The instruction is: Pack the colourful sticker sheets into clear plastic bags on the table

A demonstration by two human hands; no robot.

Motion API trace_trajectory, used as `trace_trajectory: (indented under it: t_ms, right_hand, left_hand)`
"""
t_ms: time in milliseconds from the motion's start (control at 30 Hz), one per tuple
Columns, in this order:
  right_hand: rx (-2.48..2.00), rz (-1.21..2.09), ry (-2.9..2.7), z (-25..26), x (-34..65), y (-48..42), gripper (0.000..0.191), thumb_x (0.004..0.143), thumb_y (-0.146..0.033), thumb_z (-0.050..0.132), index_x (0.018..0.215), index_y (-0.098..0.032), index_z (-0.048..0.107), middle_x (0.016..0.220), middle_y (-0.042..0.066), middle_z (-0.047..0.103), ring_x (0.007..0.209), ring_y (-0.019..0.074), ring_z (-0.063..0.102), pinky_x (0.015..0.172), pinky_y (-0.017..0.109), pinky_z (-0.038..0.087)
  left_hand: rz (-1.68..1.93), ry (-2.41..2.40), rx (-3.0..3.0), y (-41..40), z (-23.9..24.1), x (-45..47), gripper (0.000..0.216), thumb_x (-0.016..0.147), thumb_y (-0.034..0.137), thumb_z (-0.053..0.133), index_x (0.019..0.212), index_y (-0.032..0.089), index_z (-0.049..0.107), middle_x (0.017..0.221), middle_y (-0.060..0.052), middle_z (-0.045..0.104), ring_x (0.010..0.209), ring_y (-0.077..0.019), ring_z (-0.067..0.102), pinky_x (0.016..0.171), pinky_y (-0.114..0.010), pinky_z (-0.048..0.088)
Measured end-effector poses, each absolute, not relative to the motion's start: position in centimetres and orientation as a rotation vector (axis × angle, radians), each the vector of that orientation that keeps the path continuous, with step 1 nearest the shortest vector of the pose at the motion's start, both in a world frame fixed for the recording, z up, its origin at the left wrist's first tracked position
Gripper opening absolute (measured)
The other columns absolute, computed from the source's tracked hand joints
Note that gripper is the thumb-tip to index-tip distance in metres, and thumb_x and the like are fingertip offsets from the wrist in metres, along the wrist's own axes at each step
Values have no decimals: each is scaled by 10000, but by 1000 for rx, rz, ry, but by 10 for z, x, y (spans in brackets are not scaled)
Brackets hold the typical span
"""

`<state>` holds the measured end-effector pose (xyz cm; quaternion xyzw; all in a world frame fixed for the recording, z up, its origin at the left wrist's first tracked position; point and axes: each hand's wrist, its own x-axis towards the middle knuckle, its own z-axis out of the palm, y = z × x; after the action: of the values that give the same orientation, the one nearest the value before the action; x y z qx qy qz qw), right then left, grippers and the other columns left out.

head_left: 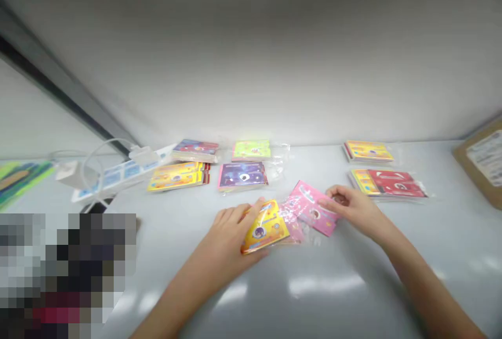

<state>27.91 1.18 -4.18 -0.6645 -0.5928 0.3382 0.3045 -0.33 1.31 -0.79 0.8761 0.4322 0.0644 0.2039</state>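
My left hand (237, 232) is closed round a clear plastic bag with a yellow booklet (266, 226) on top, thumb along its upper edge. Out of the bag's right side shows a pink booklet (314, 207), tilted, and my right hand (351, 208) pinches its right end between thumb and fingers. Clear film (292, 218) lies between the two booklets, with more pink seen through it. How far the pink booklet sits inside the bag, I cannot tell.
Behind lie bagged purple booklets (243, 176), green booklets (251, 149), dark red-blue booklets (195, 148) and a yellow stack (176, 176). To the right are bagged yellow booklets (369, 151) and red booklets (398, 183). A power strip (121, 172) with cables stands left, a cardboard box (480, 164) right.
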Motion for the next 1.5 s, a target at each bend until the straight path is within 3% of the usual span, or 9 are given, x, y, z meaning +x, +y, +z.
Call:
trace_trajectory:
  t_ms: [200, 433, 733, 933, 1100, 1200, 1333, 1433, 1500]
  right_hand:
    - [-1576, 750, -1046, -31, 289, 9, 258, 711, -456, 603, 790, -215, 556, 642, -17, 553, 513, 118, 472, 452, 227, 348]
    - [-1703, 1038, -1381, -16, 281, 2, 268, 681, -452, 623, 736, -193, 666, 700, 8, 632, 592, 139, 547, 514, 226, 398]
    - [-1669, 1442, -1595, -19, 280, 2, 302, 748, -462, 539, 724, -188, 664, 670, 20, 626, 571, 144, 529, 530, 251, 400]
    - [-1592, 1581, -1460, -22, 276, 2, 325, 739, -501, 559, 715, -187, 641, 628, 7, 601, 529, 128, 506, 495, 240, 383]
    - [-1465, 1673, -1229, -25, 258, 2, 343, 709, -504, 606, 750, -164, 630, 672, -2, 604, 541, 100, 518, 513, 217, 393]
    - [-1370, 1773, -1207, -28, 250, 1, 375, 710, -494, 618, 885, -163, 631, 667, -7, 589, 522, 80, 496, 480, 195, 369]
    - [-1285, 1796, -1218, -27, 248, -1, 488, 741, -476, 600, 1130, -191, 529, 486, -83, 452, 381, 43, 356, 371, 162, 257]
    - [-1272, 1749, -1189, -24, 251, -1, 575, 736, -459, 610, 1221, -203, 440, 600, -40, 563, 465, 82, 489, 409, 186, 363]
    - [-1269, 1725, -1164, -23, 253, -1, 576, 740, -426, 619, 1234, -204, 422, 756, 15, 629, 623, 120, 580, 552, 236, 461]
  left_hand:
    - [211, 1220, 2438, 12, -11, -5, 764, 752, 359, 617, 1390, 289, 202, 1262, -65, 470, 1107, -260, 446, 940, -395, 358]
    - [204, 1206, 2453, 14, -13, -4, 810, 711, 335, 659, 1389, 272, 220, 1255, -71, 477, 1105, -263, 443, 944, -406, 353]
    - [186, 1166, 2448, 13, -14, -5, 902, 677, 339, 700, 1400, 292, 163, 1276, -75, 462, 1146, -270, 413, 958, -431, 332]
    - [199, 1131, 2432, 10, -9, -4, 976, 625, 408, 744, 1400, 304, 160, 1295, -75, 444, 1162, -274, 399, 963, -429, 340]
    - [210, 1096, 2430, 10, -7, -4, 911, 671, 472, 690, 1399, 292, 175, 1304, -74, 441, 1169, -267, 399, 969, -416, 344]
    - [213, 1075, 2451, 11, -7, -4, 862, 702, 504, 648, 1397, 281, 190, 1319, -79, 431, 1186, -262, 385, 983, -413, 328]
    - [213, 1069, 2467, 12, -8, -4, 849, 708, 480, 656, 1394, 267, 202, 1322, -76, 434, 1186, -255, 388, 980, -402, 334]
    - [222, 1084, 2484, 12, -7, -3, 825, 729, 464, 642, 1395, 264, 199, 1315, -74, 445, 1172, -257, 406, 968, -406, 345]
    - [222, 1106, 2493, 12, -7, -3, 801, 743, 461, 626, 1395, 258, 208, 1304, -79, 454, 1164, -262, 416, 965, -412, 348]
